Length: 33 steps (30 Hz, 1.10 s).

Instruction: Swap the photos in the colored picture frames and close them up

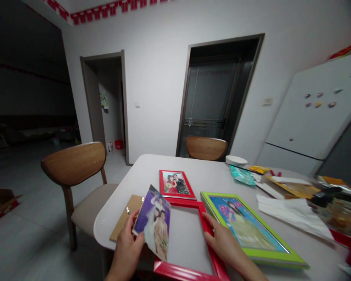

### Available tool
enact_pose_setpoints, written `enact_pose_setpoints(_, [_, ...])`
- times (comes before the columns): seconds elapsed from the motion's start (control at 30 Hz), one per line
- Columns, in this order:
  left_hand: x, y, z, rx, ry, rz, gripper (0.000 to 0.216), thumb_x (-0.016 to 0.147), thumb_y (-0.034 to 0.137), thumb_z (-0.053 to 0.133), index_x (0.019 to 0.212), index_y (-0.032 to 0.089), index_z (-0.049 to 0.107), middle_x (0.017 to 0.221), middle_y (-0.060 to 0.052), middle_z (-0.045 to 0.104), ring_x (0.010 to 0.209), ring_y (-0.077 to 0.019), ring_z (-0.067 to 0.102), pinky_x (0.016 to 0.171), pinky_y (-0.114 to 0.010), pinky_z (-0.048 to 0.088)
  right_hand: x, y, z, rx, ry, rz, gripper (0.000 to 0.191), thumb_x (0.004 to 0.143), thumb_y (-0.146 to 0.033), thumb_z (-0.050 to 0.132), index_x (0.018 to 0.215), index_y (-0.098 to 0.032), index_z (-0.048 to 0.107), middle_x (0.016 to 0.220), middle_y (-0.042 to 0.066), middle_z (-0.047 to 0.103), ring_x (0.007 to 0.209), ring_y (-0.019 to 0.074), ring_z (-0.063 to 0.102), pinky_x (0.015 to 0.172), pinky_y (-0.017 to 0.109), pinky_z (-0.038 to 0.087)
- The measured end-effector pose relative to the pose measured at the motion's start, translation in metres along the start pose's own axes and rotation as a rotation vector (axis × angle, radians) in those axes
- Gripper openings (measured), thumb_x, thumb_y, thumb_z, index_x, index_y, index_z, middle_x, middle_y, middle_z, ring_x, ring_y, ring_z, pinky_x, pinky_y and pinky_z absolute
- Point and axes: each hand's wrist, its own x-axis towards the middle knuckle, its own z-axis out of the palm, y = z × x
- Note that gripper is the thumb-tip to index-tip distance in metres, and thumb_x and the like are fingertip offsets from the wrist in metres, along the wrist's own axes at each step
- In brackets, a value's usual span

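Observation:
My left hand (128, 246) pinches a printed photo (153, 223) of two people by its lower left edge and holds it tilted above a large red picture frame (203, 220) that lies flat on the white table (152, 164). My right hand (224, 241) rests on the right side of that red frame, fingers curled over its edge. A brown backing board (125, 218) with metal clips lies under my left hand. A small red-framed photo (176, 184) lies just beyond, and a green-framed photo (248, 230) lies to the right.
Papers (292, 214), a teal packet (242, 175), a white bowl (236, 160) and other clutter (333, 203) cover the table's right side. One wooden chair (76, 164) stands at the left and another chair (206, 147) at the far end. A white fridge (312, 117) stands at the right.

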Motion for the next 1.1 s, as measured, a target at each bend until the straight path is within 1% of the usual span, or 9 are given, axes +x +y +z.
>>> enact_pose_setpoints(0.13, [-0.005, -0.028, -0.008, -0.190, -0.109, -0.155, 0.048, 0.064, 0.020, 0.047, 0.111, 0.012, 0.037, 0.094, -0.007, 0.060, 0.087, -0.0206, 0.056, 0.070, -0.027, 0.046, -0.002, -0.003, 0.009, -0.230, -0.033, -0.044, 0.048, 0.067, -0.012, 0.037, 0.114, -0.006, 0.047, 0.106, 0.015, 0.056, 0.098, 0.0210, 0.051, 0.086, 0.031, 0.036])
enact_pose_setpoints(0.2, [-0.007, -0.035, -0.010, -0.197, -0.146, -0.204, 0.049, 0.065, 0.022, 0.047, 0.111, 0.011, 0.035, 0.085, -0.006, 0.062, 0.077, -0.0192, 0.058, 0.065, -0.026, 0.045, -0.004, -0.006, 0.012, -0.299, -0.047, -0.046, 0.046, 0.068, -0.011, 0.037, 0.111, -0.006, 0.050, 0.103, 0.015, 0.056, 0.095, 0.0211, 0.052, 0.085, 0.030, 0.037])
enact_pose_setpoints(0.33, [-0.005, -0.030, -0.014, -0.003, -0.174, -0.184, 0.048, 0.067, 0.026, 0.047, 0.110, 0.009, 0.038, 0.075, -0.003, 0.060, 0.069, -0.0178, 0.058, 0.059, -0.024, 0.043, -0.007, -0.006, 0.019, -0.364, -0.017, -0.049, 0.044, 0.070, -0.014, 0.038, 0.111, -0.007, 0.051, 0.111, 0.016, 0.051, 0.100, 0.0223, 0.048, 0.089, 0.030, 0.033])
enact_pose_setpoints(0.5, [-0.001, -0.022, -0.020, 0.361, -0.149, -0.145, 0.049, 0.070, 0.031, 0.044, 0.114, 0.010, 0.039, 0.085, -0.004, 0.059, 0.062, -0.0153, 0.056, 0.060, -0.023, 0.041, -0.008, -0.001, 0.022, -0.366, -0.018, -0.038, 0.044, 0.071, -0.017, 0.038, 0.112, -0.008, 0.051, 0.113, 0.015, 0.051, 0.103, 0.0221, 0.047, 0.091, 0.030, 0.032])
enact_pose_setpoints(0.7, [-0.004, -0.025, -0.024, 0.590, -0.180, -0.069, 0.042, 0.073, 0.029, 0.041, 0.113, 0.016, 0.043, 0.097, -0.004, 0.058, 0.073, -0.0163, 0.057, 0.067, -0.025, 0.041, -0.010, -0.003, 0.021, -0.356, -0.002, -0.030, 0.043, 0.072, -0.019, 0.038, 0.112, -0.009, 0.051, 0.112, 0.014, 0.051, 0.101, 0.0223, 0.047, 0.090, 0.031, 0.032])
enact_pose_setpoints(0.8, [-0.005, -0.026, -0.023, 0.640, -0.185, -0.020, 0.041, 0.072, 0.028, 0.042, 0.112, 0.018, 0.044, 0.104, -0.006, 0.055, 0.091, -0.0200, 0.053, 0.078, -0.029, 0.040, -0.011, -0.005, 0.020, -0.368, -0.012, -0.019, 0.043, 0.072, -0.020, 0.039, 0.111, -0.009, 0.052, 0.112, 0.015, 0.051, 0.101, 0.0232, 0.047, 0.089, 0.031, 0.033])
enact_pose_setpoints(0.9, [-0.006, -0.026, -0.019, 0.668, -0.206, 0.046, 0.042, 0.071, 0.026, 0.044, 0.111, 0.016, 0.045, 0.112, -0.008, 0.051, 0.106, -0.0222, 0.044, 0.089, -0.033, 0.034, -0.011, -0.006, 0.020, -0.378, -0.017, -0.012, 0.042, 0.072, -0.021, 0.039, 0.111, -0.010, 0.052, 0.113, 0.015, 0.050, 0.103, 0.0237, 0.046, 0.090, 0.031, 0.032])
enact_pose_setpoints(1.0, [-0.007, -0.026, -0.015, 0.673, -0.217, 0.111, 0.044, 0.069, 0.025, 0.045, 0.111, 0.014, 0.046, 0.115, -0.009, 0.049, 0.110, -0.0226, 0.040, 0.094, -0.034, 0.030, -0.011, -0.007, 0.020, -0.385, -0.022, -0.006, 0.043, 0.072, -0.021, 0.039, 0.112, -0.011, 0.052, 0.114, 0.015, 0.050, 0.103, 0.0238, 0.046, 0.090, 0.031, 0.032])
enact_pose_setpoints(1.1, [-0.008, -0.026, -0.014, 0.697, -0.191, 0.089, 0.045, 0.069, 0.025, 0.045, 0.113, 0.013, 0.045, 0.116, -0.010, 0.048, 0.110, -0.0223, 0.040, 0.094, -0.034, 0.030, -0.010, -0.007, 0.019, -0.390, -0.030, -0.007, 0.042, 0.073, -0.021, 0.039, 0.112, -0.011, 0.052, 0.114, 0.015, 0.049, 0.103, 0.0237, 0.046, 0.090, 0.031, 0.032])
